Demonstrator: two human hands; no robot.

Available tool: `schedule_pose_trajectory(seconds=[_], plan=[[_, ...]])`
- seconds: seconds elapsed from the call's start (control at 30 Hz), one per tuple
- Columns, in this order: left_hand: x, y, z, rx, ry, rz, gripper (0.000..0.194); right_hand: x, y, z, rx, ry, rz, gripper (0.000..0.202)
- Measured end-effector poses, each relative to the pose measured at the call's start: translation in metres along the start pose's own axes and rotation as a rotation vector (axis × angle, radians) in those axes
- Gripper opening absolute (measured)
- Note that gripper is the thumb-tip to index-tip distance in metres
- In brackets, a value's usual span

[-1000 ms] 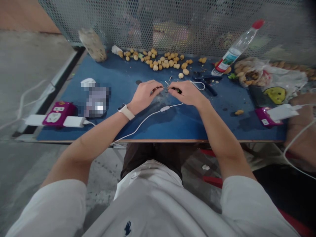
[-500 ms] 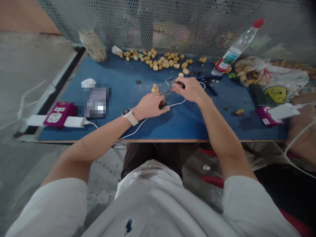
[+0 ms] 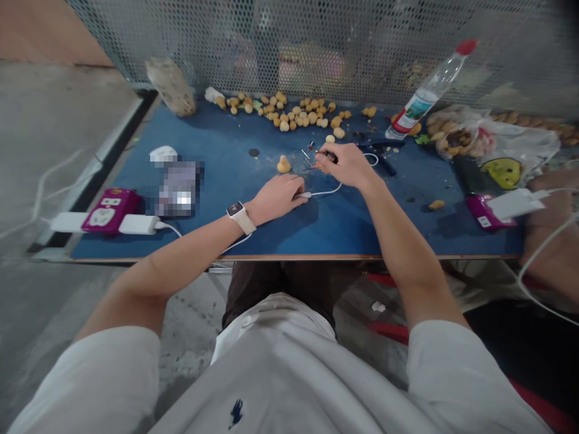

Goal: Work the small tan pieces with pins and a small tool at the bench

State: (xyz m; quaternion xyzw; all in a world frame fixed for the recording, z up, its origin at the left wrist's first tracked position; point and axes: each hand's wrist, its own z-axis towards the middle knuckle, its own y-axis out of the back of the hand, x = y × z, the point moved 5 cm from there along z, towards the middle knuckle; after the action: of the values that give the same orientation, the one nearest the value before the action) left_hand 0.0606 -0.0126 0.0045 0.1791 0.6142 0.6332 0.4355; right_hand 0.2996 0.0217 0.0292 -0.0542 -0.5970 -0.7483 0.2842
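Observation:
My left hand (image 3: 279, 199), wearing a pale-banded watch (image 3: 241, 217), is closed on the plug end of a white cable (image 3: 322, 193) above the blue tabletop. The cable runs right and loops near my right hand (image 3: 347, 164). That hand is closed on a small dark object (image 3: 332, 157) with an orange part; my fingers hide most of it, so its kind is unclear. Thin metal pieces (image 3: 306, 157) lie by its fingertips. Just beyond my left hand stands a small yellow-brown, gourd-shaped piece (image 3: 283, 165). Dark blue handles (image 3: 385, 164), like those of pliers, lie right of my right hand.
Many round yellow-brown fruits (image 3: 298, 114) lie along the mesh panel (image 3: 217, 54). A red-capped bottle (image 3: 418, 105) leans at back right beside a plastic bag (image 3: 520, 138). Purple power adapters (image 3: 111, 211) sit at both sides. Another person's arm (image 3: 549, 232) rests at the right.
My left hand has shifted slightly down and right, away from the gourd-shaped piece, and its fingers have drawn together at the cable's plug. My right hand stays nearly in place.

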Motion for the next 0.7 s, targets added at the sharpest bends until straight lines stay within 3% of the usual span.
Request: schedule_pose_trajectory(seconds=[0.37,0.57,0.6,0.7], plan=[[-0.001,-0.001,0.0,-0.012,0.008,0.038,0.01,-0.002,-0.001,-0.002,-0.007,0.018,0.025,0.054],[-0.018,0.011,-0.003,0.102,0.055,0.108,0.014,-0.002,0.0,-0.002,-0.007,-0.009,0.021,0.052],[-0.02,0.016,-0.007,0.112,0.061,0.117,0.019,-0.001,0.0,-0.002,-0.009,-0.008,0.022,0.053],[-0.016,0.038,-0.031,0.137,0.166,0.149,0.061,-0.001,0.001,-0.002,-0.006,-0.006,0.024,0.053]])
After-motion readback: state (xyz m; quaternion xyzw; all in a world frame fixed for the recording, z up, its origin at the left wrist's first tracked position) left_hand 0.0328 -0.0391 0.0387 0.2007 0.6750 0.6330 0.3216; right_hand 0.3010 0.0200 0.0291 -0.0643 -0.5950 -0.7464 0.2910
